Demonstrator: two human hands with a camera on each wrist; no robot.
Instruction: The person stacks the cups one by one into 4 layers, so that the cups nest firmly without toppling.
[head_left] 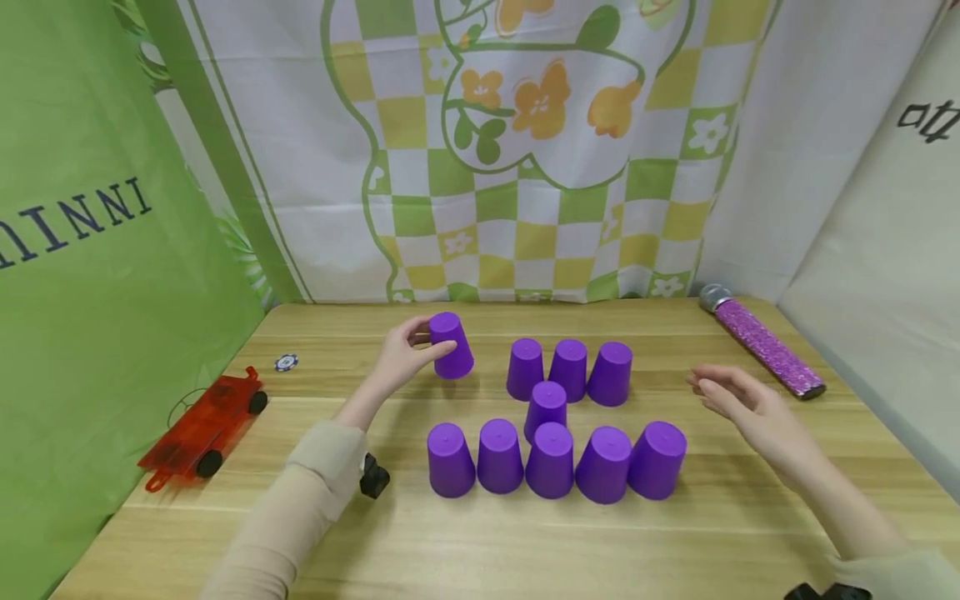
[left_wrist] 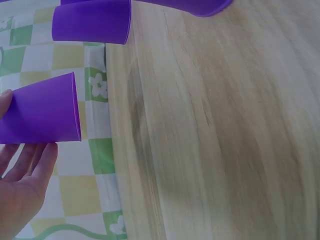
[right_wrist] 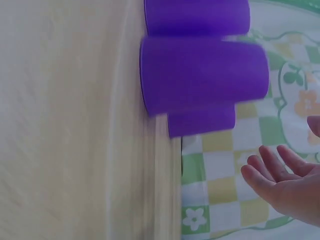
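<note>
My left hand (head_left: 403,357) grips an upside-down purple plastic cup (head_left: 452,354), thumb on one side and fingers on the other. In the left wrist view that held cup (left_wrist: 42,111) hangs a little above the tabletop. To its right, three upside-down purple cups (head_left: 570,371) stand in a row. A single cup (head_left: 547,404) stands in front of them, just behind a front row of several more cups (head_left: 550,462). My right hand (head_left: 750,408) hovers right of the cups with fingers loosely bent, holding nothing; the right wrist view shows this hand (right_wrist: 285,182) apart from the cups.
A red see-through toy car chassis (head_left: 206,425) with black wheels sits at the table's left. Near it lies a blue-and-white poker chip (head_left: 286,362). A glittery pink microphone (head_left: 765,342) lies at the back right. Patterned curtain (head_left: 495,208) hangs behind the wooden table (head_left: 480,550).
</note>
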